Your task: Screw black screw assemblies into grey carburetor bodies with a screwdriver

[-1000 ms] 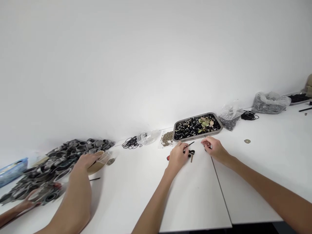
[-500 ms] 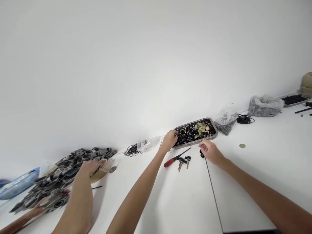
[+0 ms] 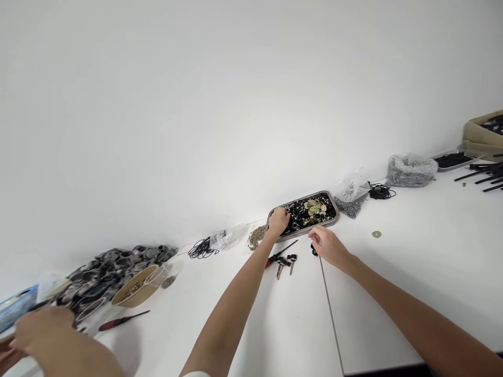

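Tray being reached into by left hand, grip hidden; right hand being held curled, grip unclear; few key-like pieces lying out, many parts remaining.

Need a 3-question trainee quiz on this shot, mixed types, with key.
1. True or false: the left hand reaches into the metal tray.
2. Where does the loose pale green disc lie? A) in the left hand B) on the tabletop C) under the metal tray
3. Fill in: the black loops right of the metal tray lie between two plastic ____.

Key: 1 true; 2 B; 3 bags.
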A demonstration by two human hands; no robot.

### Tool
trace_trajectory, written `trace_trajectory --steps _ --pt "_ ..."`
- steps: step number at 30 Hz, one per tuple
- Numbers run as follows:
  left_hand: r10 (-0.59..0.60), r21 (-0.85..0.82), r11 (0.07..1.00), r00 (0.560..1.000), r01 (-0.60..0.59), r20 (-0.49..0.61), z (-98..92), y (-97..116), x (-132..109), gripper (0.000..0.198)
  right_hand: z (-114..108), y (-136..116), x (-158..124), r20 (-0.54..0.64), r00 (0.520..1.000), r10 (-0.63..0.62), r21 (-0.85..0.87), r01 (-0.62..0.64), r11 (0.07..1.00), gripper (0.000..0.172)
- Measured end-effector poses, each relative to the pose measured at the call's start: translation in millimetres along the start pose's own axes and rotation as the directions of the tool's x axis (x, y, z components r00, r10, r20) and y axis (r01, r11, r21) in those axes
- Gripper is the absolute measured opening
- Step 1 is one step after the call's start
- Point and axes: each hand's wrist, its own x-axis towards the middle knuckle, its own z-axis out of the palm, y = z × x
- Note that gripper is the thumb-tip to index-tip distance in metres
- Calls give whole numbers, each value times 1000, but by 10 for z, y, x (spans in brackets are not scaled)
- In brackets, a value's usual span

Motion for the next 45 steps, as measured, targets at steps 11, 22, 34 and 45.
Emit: trace_trajectory --steps 11,22,34,45 --pt "-132 -603 793 991 93 -20 -500 -200 -175 17 -53 -9 20 20 997 70 -60 -69 996 20" --pt "-90 -961 43 959 273 268 -493 -542 -1181 33 -81 79 -10 135 978 161 -164 -138 977 20" --pt "-5 -942 -187 958 280 286 -516 -557 -1335 37 -82 21 -42 180 962 203 -212 -164 963 26" --pt "-42 -921 -273 953 277 299 -498 -624 -1268 33 -1094 -336 702 307 872 382 -417 -238 877 22"
